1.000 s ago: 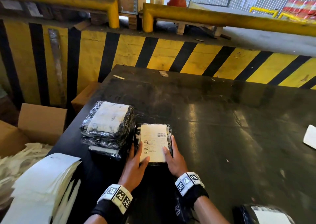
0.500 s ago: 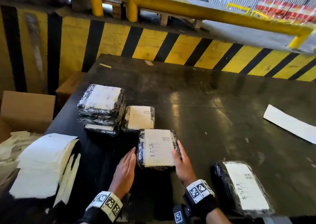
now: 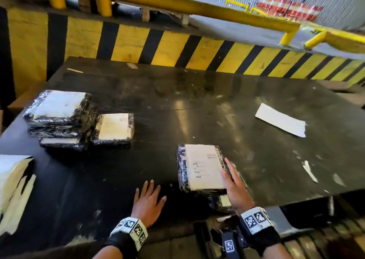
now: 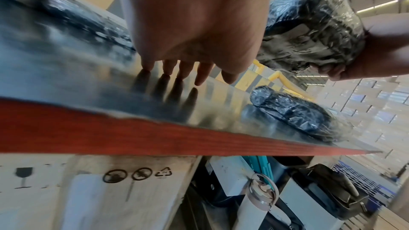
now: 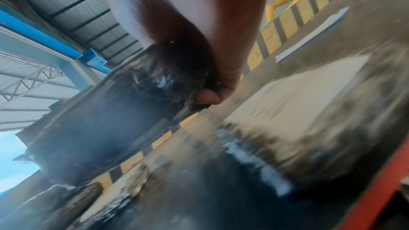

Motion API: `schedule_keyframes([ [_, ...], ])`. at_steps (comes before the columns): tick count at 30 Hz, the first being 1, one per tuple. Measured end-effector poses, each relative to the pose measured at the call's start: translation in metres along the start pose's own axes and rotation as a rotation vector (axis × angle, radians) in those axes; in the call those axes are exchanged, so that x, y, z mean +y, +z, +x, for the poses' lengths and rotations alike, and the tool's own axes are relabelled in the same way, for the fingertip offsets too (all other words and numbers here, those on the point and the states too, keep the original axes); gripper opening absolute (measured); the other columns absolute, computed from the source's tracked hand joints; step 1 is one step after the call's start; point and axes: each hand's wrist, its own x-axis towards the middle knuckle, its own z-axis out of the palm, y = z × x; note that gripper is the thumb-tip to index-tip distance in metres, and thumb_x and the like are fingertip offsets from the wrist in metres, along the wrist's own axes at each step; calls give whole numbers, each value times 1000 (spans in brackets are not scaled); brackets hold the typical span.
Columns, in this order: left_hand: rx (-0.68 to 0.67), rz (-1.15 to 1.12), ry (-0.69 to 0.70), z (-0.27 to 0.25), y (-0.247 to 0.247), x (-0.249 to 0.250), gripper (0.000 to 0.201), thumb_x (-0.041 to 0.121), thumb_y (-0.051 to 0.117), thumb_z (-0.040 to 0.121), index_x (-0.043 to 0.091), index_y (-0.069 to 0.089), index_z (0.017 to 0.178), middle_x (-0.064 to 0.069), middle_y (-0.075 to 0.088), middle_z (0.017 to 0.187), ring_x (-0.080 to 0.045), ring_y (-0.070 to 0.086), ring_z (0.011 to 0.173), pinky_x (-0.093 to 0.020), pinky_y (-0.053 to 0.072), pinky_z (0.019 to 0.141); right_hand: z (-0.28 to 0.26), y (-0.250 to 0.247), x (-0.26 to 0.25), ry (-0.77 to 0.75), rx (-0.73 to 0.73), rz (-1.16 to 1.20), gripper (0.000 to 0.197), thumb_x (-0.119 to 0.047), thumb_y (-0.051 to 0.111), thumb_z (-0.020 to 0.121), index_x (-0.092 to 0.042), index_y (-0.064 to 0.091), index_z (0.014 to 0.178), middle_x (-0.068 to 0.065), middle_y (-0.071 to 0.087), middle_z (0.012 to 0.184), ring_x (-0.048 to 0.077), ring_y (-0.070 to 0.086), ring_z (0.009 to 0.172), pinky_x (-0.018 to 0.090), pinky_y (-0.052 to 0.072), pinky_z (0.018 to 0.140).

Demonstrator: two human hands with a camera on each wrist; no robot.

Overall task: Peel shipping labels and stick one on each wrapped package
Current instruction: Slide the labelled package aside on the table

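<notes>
A black plastic-wrapped package with a white shipping label (image 3: 201, 167) is lifted off the dark table (image 3: 197, 108). My right hand (image 3: 231, 177) grips its right edge, fingers on top and thumb (image 5: 208, 97) underneath. It hangs over another labelled package (image 3: 222, 201) lying at the table's near edge, also seen as the labelled package (image 5: 298, 102) and the second package (image 4: 292, 111). The held package (image 4: 309, 29) shows high in the left wrist view. My left hand (image 3: 150, 191) hovers flat and empty over the table, fingers (image 4: 183, 71) straight.
A stack of wrapped packages (image 3: 59, 118) stands at the left with a single labelled package (image 3: 114, 128) beside it. A white backing strip (image 3: 280, 119) lies at the right. Label sheets (image 3: 13, 183) pile at the left edge. A yellow-black barrier (image 3: 177, 49) runs behind.
My right hand carried the labelled package right, away from the stack, and lifted it over another package. My left hand let go and now hovers over the table.
</notes>
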Motion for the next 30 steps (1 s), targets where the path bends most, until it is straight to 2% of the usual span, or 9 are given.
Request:
schedule_keyframes([
  [2,-32,30,-30,4,11,26,83,69,7,84,23,12,152,-7,-8,160,-23,-12,147,-43,-7,117,7,-31,10,16,-7,-3,41,-41,52,94,-52,39,131,-9,45,143,10,47,127,36,37,110],
  [4,-31,53,-90,8,21,48,70,59,19,95,22,4,153,-13,-14,159,-26,-16,146,-46,-9,117,15,-62,19,45,-44,9,41,-35,51,95,-50,40,132,-4,50,141,14,51,125,43,37,110],
  [8,-4,100,-177,6,36,62,71,55,20,98,19,-10,151,-16,-22,156,-26,-22,144,-46,-12,116,27,-102,29,91,-115,14,46,-29,49,96,-38,37,140,-3,54,134,12,58,115,39,42,105],
  [12,29,124,-184,5,43,59,71,56,20,97,22,-12,150,-13,-22,156,-24,-21,144,-43,-10,117,37,-120,47,114,-180,-49,46,-33,48,96,-44,33,138,-2,48,140,15,54,120,43,41,106],
  [16,44,118,-203,6,47,62,71,56,19,97,23,-14,149,-10,-23,156,-22,-22,144,-42,-11,118,38,-125,53,90,-236,-263,51,-42,41,97,-45,21,144,-6,50,135,10,53,113,27,37,97],
  [19,46,120,-208,6,49,61,71,57,18,97,23,-17,148,-9,-26,155,-21,-24,143,-42,-12,118,42,-130,54,54,-263,-503,52,-51,32,97,-50,11,144,1,50,140,21,53,119,35,39,103],
  [22,42,112,-205,7,49,60,71,57,17,96,23,-19,147,-6,-30,152,-20,-25,142,-42,-13,117,45,-135,56,66,-271,-687,52,-59,23,94,-55,2,142,13,36,147,31,48,124,43,37,103],
  [25,47,88,-206,8,48,62,71,56,22,97,25,-13,150,-9,-23,156,-22,-22,144,-43,-10,118,42,-132,59,29,-222,-793,56,-60,20,94,-47,3,146,17,24,151,33,36,133,45,30,107],
  [30,104,-82,-150,10,25,67,64,49,43,95,22,22,150,-10,11,160,-25,8,148,-43,15,120,42,-91,25,-327,-114,-817,84,-74,7,79,-26,31,145,3,32,150,22,26,138,40,23,112],
])
